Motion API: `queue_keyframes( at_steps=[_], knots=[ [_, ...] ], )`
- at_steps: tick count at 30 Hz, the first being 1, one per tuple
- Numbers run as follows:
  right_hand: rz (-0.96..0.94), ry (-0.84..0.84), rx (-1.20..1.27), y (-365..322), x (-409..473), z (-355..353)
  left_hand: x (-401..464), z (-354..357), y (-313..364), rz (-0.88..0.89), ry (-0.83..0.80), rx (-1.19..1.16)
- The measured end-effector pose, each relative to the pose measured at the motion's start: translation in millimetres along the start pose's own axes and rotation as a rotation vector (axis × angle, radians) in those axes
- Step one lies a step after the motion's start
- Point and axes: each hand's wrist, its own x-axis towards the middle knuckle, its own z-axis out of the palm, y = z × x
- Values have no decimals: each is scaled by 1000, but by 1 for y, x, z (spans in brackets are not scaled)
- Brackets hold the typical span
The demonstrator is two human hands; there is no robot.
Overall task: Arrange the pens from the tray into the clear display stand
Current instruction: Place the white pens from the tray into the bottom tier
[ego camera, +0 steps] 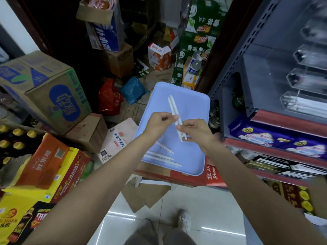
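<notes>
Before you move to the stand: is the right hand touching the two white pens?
Touching. The head view shows the right hand with fingers curled round the two white pens, held above the blue tray.

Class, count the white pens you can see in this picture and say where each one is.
5. Two pens are held together by both hands over the tray. Three pens lie on the tray near its front left corner, partly under the left forearm, which may hide more.

Over a blue tray (192, 106), both hands hold two white pens (174, 110) together: the left hand (159, 122) pinches them mid-shaft, the right hand (193, 129) grips their lower ends. More pens (163, 154) lie in the tray's near end. A clear stand (304, 76) sits on the shelf to the right.
</notes>
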Motion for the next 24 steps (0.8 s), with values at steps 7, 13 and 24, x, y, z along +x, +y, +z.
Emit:
queue_keyframes(
  at_steps=[7,13,24],
  knots=[
    [-131,174,-208,-45,-25,-74,17,42,70,145,-6,1],
    [-317,252,50,-77,-61,-189,16,127,148,433,-231,450],
    [-328,345,225,-28,-94,-426,42,310,211,459,-231,243]
  ],
)
